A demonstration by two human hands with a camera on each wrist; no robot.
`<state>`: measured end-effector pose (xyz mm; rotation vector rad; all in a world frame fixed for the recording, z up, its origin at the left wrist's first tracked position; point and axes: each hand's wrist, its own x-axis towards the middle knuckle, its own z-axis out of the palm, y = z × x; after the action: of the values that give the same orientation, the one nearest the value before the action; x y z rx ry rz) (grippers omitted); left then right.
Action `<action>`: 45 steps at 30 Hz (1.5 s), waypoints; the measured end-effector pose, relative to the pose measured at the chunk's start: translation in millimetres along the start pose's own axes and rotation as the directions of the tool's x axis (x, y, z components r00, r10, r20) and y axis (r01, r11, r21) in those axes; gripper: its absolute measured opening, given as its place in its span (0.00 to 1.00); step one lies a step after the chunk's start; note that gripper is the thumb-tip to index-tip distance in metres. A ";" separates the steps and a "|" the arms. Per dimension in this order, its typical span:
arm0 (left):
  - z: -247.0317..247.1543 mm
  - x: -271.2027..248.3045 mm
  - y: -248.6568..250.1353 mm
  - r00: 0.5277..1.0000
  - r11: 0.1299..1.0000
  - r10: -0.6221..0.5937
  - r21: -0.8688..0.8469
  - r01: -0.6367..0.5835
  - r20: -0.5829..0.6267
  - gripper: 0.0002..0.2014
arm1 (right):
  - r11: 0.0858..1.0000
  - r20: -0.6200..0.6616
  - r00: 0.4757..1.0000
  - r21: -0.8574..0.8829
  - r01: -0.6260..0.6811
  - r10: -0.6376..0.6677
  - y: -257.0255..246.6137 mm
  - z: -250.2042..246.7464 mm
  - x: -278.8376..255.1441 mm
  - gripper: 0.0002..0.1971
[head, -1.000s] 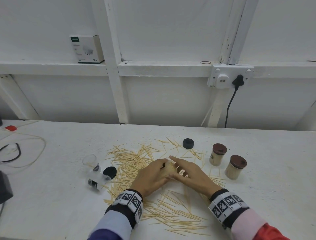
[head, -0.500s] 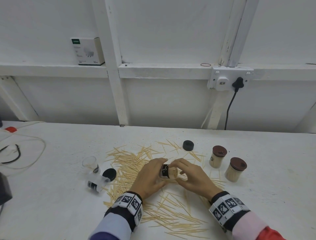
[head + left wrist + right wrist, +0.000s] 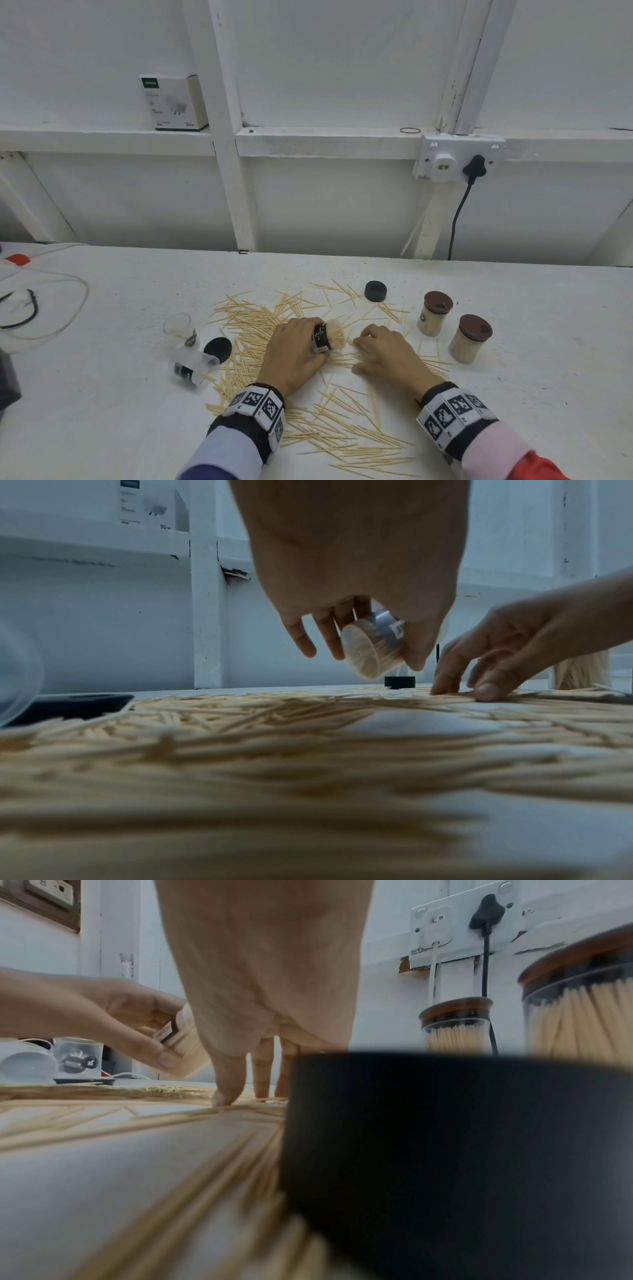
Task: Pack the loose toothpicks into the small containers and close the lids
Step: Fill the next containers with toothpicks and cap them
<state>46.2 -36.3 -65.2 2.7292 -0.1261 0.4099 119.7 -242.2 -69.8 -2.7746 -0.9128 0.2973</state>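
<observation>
Loose toothpicks [image 3: 260, 322] lie scattered over the white table [image 3: 102, 428]. My left hand [image 3: 310, 342] grips a small clear container [image 3: 330, 337] packed with toothpicks, tilted on its side just above the pile with its open mouth toward the right. In the left wrist view its thumb and fingers curl round the container [image 3: 368, 653]. My right hand [image 3: 363, 341] is just right of it, fingertips [image 3: 445, 689] and thumb pressing on toothpicks on the table. A dark blurred shape hides the right half of the right wrist view.
Two filled jars with brown lids [image 3: 433, 317] [image 3: 471, 339] stand at the right. A black lid [image 3: 375, 291] lies behind the hands, another [image 3: 218, 348] at the left beside an upright empty container [image 3: 180, 327] and one on its side [image 3: 191, 368]. Cables [image 3: 51, 308] lie far left.
My right hand has left the container's mouth and dropped to the toothpicks on the table to its right. The left hand keeps the container, now plainly in view.
</observation>
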 end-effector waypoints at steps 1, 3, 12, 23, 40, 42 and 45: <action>-0.5 -0.1 0.7 1.000 1.000 -0.005 -0.004 0.005 0.004 0.24 | 1.000 -0.025 0.999 0.005 0.023 -0.023 0.7 -0.6 0.7 0.22; -2.2 -0.1 2.0 1.000 1.000 -0.009 -0.014 0.010 0.014 0.24 | 0.998 -0.035 0.997 0.002 0.068 -0.068 1.4 -1.2 1.7 0.14; -5.4 -0.4 4.5 0.999 0.999 -0.027 -0.022 0.028 0.037 0.23 | 0.990 -0.038 0.999 -0.140 -0.013 0.007 2.8 -5.1 2.1 0.12; -6.9 0.2 5.5 0.996 0.998 -0.066 -0.006 0.066 0.052 0.21 | 0.980 -0.108 0.992 -0.192 0.049 -0.071 -5.4 -3.3 -1.4 0.10; -0.7 0.4 -4.4 0.987 0.987 -0.162 0.020 0.161 0.020 0.19 | 0.999 -0.544 0.838 -0.005 0.040 -0.037 -9.9 -5.6 -7.4 0.05; -1.2 1.2 -3.3 0.987 0.988 -0.155 0.011 0.154 0.044 0.20 | 0.995 -0.541 0.836 -0.022 0.098 -0.094 -11.3 -6.9 -8.4 0.05; -3.7 1.8 1.8 0.988 0.994 -0.110 -0.017 0.112 0.109 0.21 | 0.983 -0.542 0.820 -0.074 0.169 -0.182 -12.9 -6.7 -8.6 0.06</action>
<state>46.7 -36.6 -60.8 2.7196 -0.0070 0.2282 107.4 -238.0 -59.0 -2.5311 -0.9957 -0.5212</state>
